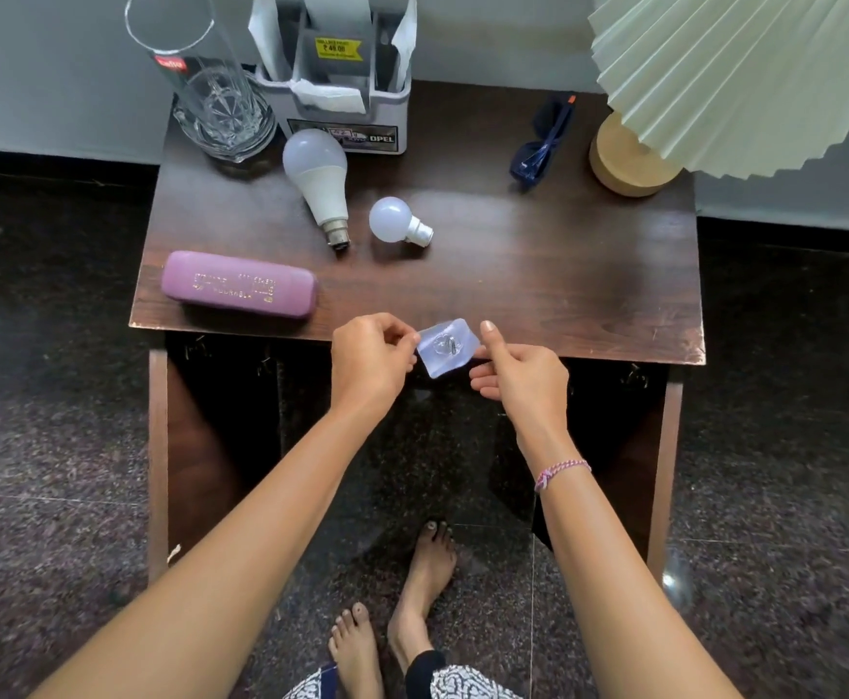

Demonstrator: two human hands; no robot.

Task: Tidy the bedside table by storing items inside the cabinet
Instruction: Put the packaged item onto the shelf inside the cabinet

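Your left hand (369, 355) and right hand (523, 375) pinch the two ends of a small clear plastic packet (446, 347), a tiny metal piece inside, tilted just over the bench's (538, 274) front edge. The purple glasses case (239, 291) lies flat at the front left corner. Left of centre, the large bulb (317, 179) and the small bulb (396, 222), both white, lie on their sides.

A home bedroom: a dark wooden bedside table (538, 274) against the wall carries a pleated lamp (735, 78), a spectacle case (239, 290), spare light bulbs (317, 180) and a drinking glass (211, 88).
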